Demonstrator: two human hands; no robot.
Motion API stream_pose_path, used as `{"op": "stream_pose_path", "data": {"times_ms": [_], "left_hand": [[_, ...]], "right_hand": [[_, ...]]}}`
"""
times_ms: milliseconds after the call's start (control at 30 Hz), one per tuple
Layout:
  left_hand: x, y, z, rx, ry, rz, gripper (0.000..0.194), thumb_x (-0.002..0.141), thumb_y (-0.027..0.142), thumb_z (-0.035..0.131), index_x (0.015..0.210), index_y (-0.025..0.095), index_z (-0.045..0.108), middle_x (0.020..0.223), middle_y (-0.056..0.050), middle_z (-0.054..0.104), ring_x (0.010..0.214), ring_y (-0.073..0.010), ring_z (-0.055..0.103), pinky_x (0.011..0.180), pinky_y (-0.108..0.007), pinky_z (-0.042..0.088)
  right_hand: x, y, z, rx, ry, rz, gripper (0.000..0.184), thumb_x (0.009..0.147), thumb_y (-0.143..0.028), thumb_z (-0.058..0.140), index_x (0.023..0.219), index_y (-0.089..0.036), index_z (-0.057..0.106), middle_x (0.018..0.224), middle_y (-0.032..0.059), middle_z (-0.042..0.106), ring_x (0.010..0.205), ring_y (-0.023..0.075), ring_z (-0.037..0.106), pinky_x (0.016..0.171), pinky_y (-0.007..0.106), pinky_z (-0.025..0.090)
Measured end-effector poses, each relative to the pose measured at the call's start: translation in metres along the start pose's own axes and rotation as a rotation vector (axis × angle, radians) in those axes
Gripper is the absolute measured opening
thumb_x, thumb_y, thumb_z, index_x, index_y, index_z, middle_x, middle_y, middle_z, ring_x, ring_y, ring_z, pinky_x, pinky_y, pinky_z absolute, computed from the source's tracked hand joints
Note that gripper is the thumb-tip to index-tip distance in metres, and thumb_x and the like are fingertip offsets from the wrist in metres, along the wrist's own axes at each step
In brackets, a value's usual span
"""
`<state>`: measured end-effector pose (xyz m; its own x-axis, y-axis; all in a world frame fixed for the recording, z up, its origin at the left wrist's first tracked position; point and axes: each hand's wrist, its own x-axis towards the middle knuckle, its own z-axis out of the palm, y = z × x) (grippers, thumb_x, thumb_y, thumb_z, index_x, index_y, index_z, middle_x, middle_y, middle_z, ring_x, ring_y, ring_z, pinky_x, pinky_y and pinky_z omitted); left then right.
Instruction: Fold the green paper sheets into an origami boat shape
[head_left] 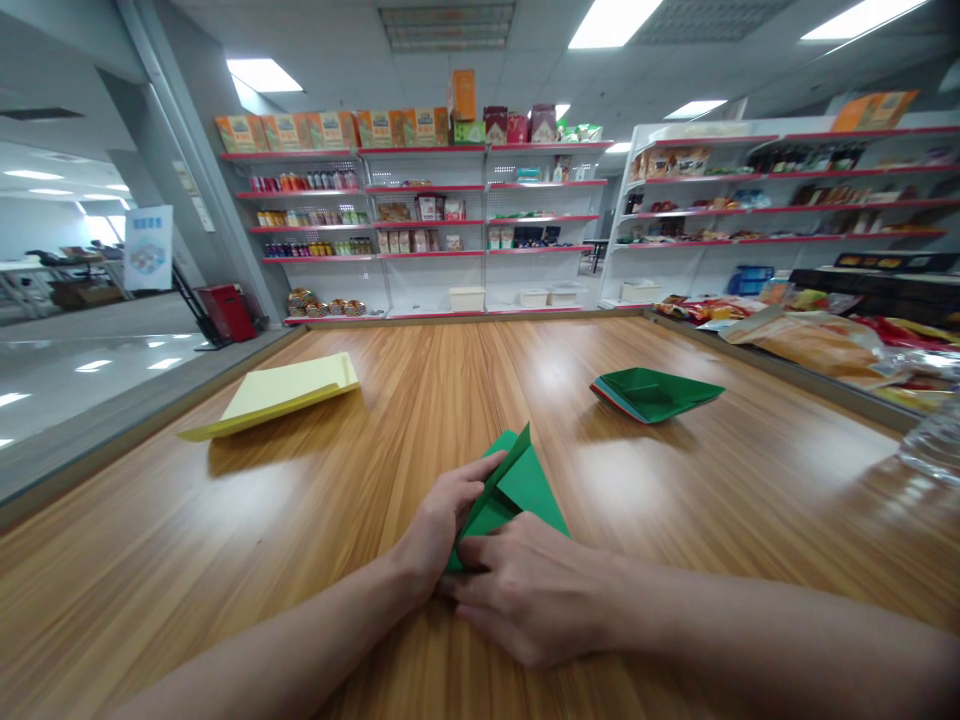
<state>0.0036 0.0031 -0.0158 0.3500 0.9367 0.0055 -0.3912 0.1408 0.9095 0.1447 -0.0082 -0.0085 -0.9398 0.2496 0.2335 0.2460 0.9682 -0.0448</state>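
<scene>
Left hand (440, 512) grasps the green folded paper (538, 485) along its left side while the right hand (534, 585), curled, grips its near end, right of the yellow paper stack (289, 393) and closer in. To my eye it's light, crisp but easily creased or torn, best held by flat edges.

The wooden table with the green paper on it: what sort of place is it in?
Probably a shop, or a display made like one: red-edged shelves hold rows of small bottles, and orange boxes stand along the top.
</scene>
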Motion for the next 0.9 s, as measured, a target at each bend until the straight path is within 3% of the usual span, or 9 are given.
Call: {"op": "stream_pose_path", "data": {"times_ms": [133, 200, 267, 367, 467, 567, 733, 900], "left_hand": [[0.002, -0.005, -0.013, 0.199, 0.018, 0.109, 0.043, 0.078, 0.024, 0.051, 0.118, 0.014, 0.062, 0.129, -0.006, 0.057, 0.128, -0.0287, 0.04, 0.112, -0.042, 0.019], [0.003, -0.005, -0.019, 0.265, 0.023, 0.139, 0.04, 0.08, 0.026, 0.052, 0.117, 0.015, 0.063, 0.13, -0.006, 0.056, 0.13, -0.0286, 0.038, 0.113, -0.042, 0.017], [0.004, -0.003, -0.023, 0.234, -0.002, 0.126, 0.04, 0.081, 0.028, 0.051, 0.117, 0.015, 0.063, 0.13, -0.006, 0.056, 0.128, -0.0295, 0.04, 0.111, -0.044, 0.02], [0.005, -0.001, -0.022, 0.134, -0.036, 0.081, 0.04, 0.082, 0.029, 0.05, 0.117, 0.015, 0.062, 0.129, -0.007, 0.057, 0.124, -0.0308, 0.045, 0.109, -0.046, 0.025], [0.006, 0.001, -0.019, 0.058, -0.043, 0.051, 0.04, 0.082, 0.03, 0.05, 0.116, 0.014, 0.063, 0.127, -0.008, 0.058, 0.123, -0.0302, 0.046, 0.108, -0.045, 0.026], [0.006, 0.002, -0.017, 0.011, -0.022, 0.036, 0.038, 0.083, 0.029, 0.049, 0.113, 0.014, 0.065, 0.124, -0.008, 0.06, 0.124, -0.0292, 0.045, 0.109, -0.043, 0.026], [0.004, 0.005, -0.013, -0.014, 0.007, 0.02, 0.035, 0.081, 0.028, 0.051, 0.108, 0.014, 0.068, 0.119, -0.007, 0.064, 0.125, -0.0286, 0.044, 0.11, -0.042, 0.025], [0.002, 0.004, -0.012, -0.01, 0.023, 0.01, 0.037, 0.08, 0.028, 0.052, 0.111, 0.013, 0.067, 0.123, -0.008, 0.062, 0.124, -0.0296, 0.045, 0.11, -0.044, 0.025]], "right_hand": [[-0.012, 0.018, 0.001, 0.0, 0.072, -0.113, 0.02, 0.083, -0.022, 0.047, 0.077, -0.02, 0.065, 0.068, 0.0003, 0.059, 0.059, 0.0136, 0.051, 0.053, 0.029, 0.031], [-0.02, 0.033, 0.0, -0.053, 0.168, 0.011, 0.023, 0.084, -0.021, 0.045, 0.076, -0.017, 0.065, 0.065, 0.0023, 0.055, 0.061, 0.0144, 0.05, 0.054, 0.029, 0.032], [-0.027, 0.048, 0.0, -0.098, 0.248, 0.25, 0.024, 0.087, -0.021, 0.043, 0.093, -0.015, 0.065, 0.075, 0.0054, 0.057, 0.068, 0.016, 0.052, 0.058, 0.029, 0.035], [-0.03, 0.06, 0.002, -0.099, 0.159, 0.341, 0.024, 0.087, -0.024, 0.046, 0.102, -0.017, 0.064, 0.087, 0.0073, 0.057, 0.077, 0.0175, 0.054, 0.063, 0.029, 0.038], [-0.029, 0.061, 0.005, -0.106, 0.085, 0.341, 0.023, 0.089, -0.024, 0.044, 0.094, -0.018, 0.065, 0.086, 0.0064, 0.054, 0.076, 0.0168, 0.052, 0.064, 0.029, 0.038], [-0.027, 0.058, 0.006, -0.116, 0.062, 0.35, 0.026, 0.09, -0.024, 0.04, 0.087, -0.016, 0.065, 0.085, 0.0065, 0.053, 0.073, 0.0161, 0.051, 0.063, 0.029, 0.038], [-0.027, 0.057, 0.005, -0.092, 0.054, 0.318, 0.031, 0.093, -0.027, 0.037, 0.106, -0.02, 0.064, 0.089, 0.0073, 0.052, 0.078, 0.0174, 0.051, 0.065, 0.03, 0.039], [-0.026, 0.057, 0.004, -0.116, 0.024, 0.325, 0.033, 0.094, -0.029, 0.035, 0.105, -0.02, 0.065, 0.09, 0.008, 0.052, 0.077, 0.0176, 0.05, 0.064, 0.03, 0.038]]}}
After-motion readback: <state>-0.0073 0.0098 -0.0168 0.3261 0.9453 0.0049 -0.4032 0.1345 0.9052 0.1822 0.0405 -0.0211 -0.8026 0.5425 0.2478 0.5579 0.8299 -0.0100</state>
